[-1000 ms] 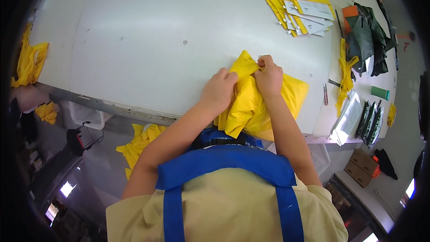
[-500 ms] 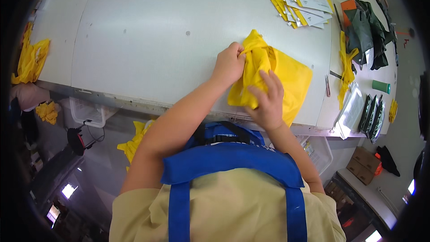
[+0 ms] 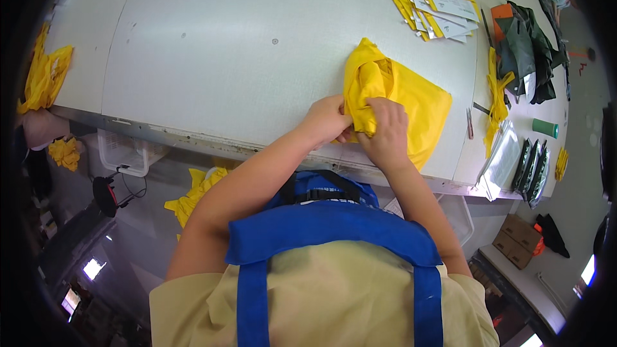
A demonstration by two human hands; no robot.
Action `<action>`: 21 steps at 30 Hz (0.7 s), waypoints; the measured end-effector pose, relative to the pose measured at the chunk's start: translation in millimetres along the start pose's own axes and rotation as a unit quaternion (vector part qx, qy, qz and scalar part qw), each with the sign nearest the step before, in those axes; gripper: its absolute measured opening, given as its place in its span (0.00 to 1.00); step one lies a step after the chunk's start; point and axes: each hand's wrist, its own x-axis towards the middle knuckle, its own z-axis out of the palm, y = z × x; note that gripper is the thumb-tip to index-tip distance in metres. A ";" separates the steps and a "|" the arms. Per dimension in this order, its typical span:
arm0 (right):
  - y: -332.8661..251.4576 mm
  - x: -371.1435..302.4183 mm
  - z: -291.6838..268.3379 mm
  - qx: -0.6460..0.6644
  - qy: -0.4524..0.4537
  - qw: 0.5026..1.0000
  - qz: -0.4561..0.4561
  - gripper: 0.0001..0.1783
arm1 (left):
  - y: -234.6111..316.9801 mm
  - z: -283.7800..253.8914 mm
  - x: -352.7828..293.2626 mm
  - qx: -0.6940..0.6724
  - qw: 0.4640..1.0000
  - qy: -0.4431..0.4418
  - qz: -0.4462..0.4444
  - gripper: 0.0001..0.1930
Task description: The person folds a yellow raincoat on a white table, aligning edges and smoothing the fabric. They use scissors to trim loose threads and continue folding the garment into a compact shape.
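The white table (image 3: 212, 58) offers me a wide stretch of surface leftward, its near edge just below my hands. Beneath sits a white bin (image 3: 134, 169), contents unclear. Near that edge lies the yellow cloth (image 3: 421, 106), bunched over a flatter part. My right hand (image 3: 387, 130), half-closed, grasps its folds; my left hand (image 3: 328, 119) curls beside them, grip hidden.

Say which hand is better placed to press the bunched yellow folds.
Probably the right hand: it lies over the lower end of the yellow fabric's folds, while the left hand sits at their left edge.
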 end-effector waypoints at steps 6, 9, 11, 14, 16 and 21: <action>21.1 15.9 29.6 0.013 -0.205 0.977 -0.050 0.25 | -11.8 -2.9 -10.8 0.028 0.997 0.008 0.073 0.06; 46.9 41.0 2.0 0.344 -0.408 0.833 0.146 0.22 | -10.6 -8.5 -9.4 -0.019 0.997 0.002 0.072 0.07; 54.9 43.5 -2.4 0.432 -0.435 0.741 0.274 0.20 | -11.0 -11.0 -8.2 -0.047 0.997 -0.007 0.065 0.08; 50.6 43.4 13.9 0.390 -0.450 0.765 0.245 0.19 | -6.8 -12.2 -8.3 -0.034 0.997 -0.022 0.067 0.08; 39.0 44.5 13.4 0.192 -0.443 0.861 0.160 0.26 | -2.4 -14.9 -11.9 -0.031 0.996 -0.040 0.070 0.08; -4.2 32.3 37.0 -0.131 -0.336 0.932 0.038 0.27 | -11.8 -21.3 -3.6 0.089 0.991 -0.031 0.091 0.08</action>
